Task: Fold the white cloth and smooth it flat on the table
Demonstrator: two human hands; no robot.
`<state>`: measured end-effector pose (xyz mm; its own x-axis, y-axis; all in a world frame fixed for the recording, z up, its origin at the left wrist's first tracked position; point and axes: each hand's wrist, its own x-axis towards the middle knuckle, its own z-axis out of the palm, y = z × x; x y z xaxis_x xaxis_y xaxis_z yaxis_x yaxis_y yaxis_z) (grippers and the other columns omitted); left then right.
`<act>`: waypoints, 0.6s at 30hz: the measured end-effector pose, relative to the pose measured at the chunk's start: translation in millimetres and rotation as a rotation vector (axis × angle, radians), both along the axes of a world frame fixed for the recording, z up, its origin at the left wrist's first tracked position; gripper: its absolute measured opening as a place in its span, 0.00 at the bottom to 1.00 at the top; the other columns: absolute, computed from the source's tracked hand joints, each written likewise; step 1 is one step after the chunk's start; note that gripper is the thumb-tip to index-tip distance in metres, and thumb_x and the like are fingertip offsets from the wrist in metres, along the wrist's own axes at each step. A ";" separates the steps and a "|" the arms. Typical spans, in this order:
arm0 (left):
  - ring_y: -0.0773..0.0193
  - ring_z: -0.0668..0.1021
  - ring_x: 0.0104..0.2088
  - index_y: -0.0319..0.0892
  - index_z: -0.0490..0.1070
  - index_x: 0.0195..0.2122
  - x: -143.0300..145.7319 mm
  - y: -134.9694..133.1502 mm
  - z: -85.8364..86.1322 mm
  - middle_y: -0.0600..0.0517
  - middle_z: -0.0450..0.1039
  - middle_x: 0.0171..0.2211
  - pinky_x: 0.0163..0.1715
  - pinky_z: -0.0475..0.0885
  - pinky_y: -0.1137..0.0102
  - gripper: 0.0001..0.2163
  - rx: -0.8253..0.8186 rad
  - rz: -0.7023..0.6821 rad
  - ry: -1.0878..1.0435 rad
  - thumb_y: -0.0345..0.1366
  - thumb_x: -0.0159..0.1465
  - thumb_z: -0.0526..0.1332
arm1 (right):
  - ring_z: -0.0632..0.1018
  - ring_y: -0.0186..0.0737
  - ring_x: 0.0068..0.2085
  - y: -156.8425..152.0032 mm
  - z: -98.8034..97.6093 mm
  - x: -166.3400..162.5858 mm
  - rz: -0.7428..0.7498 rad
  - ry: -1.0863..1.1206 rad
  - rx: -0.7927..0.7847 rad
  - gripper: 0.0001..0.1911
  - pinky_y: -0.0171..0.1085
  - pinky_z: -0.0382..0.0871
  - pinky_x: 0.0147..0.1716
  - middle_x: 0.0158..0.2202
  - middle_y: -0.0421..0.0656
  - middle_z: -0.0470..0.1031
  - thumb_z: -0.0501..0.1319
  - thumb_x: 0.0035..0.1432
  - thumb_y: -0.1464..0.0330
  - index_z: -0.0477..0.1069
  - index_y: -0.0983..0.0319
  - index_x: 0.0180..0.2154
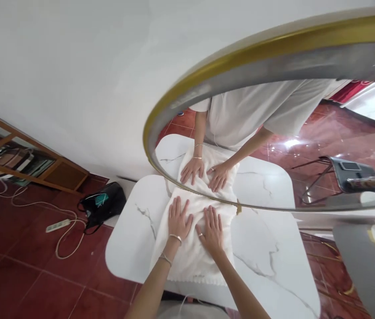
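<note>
A soft white cloth (196,259) with a scalloped near edge lies spread on a white marble-patterned table (260,248). Whether it is a towel or a garment, I cannot tell. My left hand (179,219) rests flat on its upper left part, fingers apart, with two bracelets on the wrist. Beside it, my right hand (212,230) lies flat on the right half, fingers extended, a ring on one finger. Neither hand grips the fabric. Small wrinkles show around the fingers, and the cloth's far edge reaches the mirror.
A large gold-framed mirror (274,141) stands at the table's far edge, reflecting both hands and the cloth. On the red tiled floor to the left are a black bag (107,201), a white power strip (57,226) with cable, and a wooden cabinet (64,175). A grey surface (357,257) is at right.
</note>
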<state>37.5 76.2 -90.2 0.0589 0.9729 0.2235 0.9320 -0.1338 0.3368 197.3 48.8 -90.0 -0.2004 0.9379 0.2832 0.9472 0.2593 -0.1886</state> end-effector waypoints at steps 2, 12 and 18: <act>0.52 0.49 0.68 0.49 0.49 0.67 -32.2 7.4 -0.1 0.48 0.41 0.70 0.64 0.52 0.52 0.29 -0.022 0.047 0.004 0.41 0.66 0.54 | 0.48 0.50 0.68 8.1 1.4 -33.8 0.016 0.008 -0.019 0.40 0.50 0.48 0.63 0.69 0.53 0.42 0.49 0.66 0.58 0.30 0.65 0.68; 0.52 0.49 0.68 0.48 0.56 0.64 -121.3 84.0 1.3 0.49 0.43 0.69 0.65 0.49 0.54 0.24 -0.062 0.018 -0.015 0.43 0.67 0.51 | 0.47 0.58 0.67 77.1 -11.2 -135.0 -0.037 0.029 -0.021 0.36 0.55 0.48 0.61 0.66 0.61 0.48 0.47 0.66 0.60 0.39 0.74 0.67; 0.50 0.54 0.67 0.46 0.59 0.63 -137.8 115.0 3.0 0.47 0.51 0.67 0.65 0.49 0.53 0.23 -0.075 0.102 -0.050 0.43 0.67 0.51 | 0.57 0.60 0.63 128.3 -7.2 -159.8 -0.073 -0.006 -0.177 0.31 0.56 0.53 0.57 0.63 0.59 0.56 0.46 0.66 0.59 0.52 0.68 0.65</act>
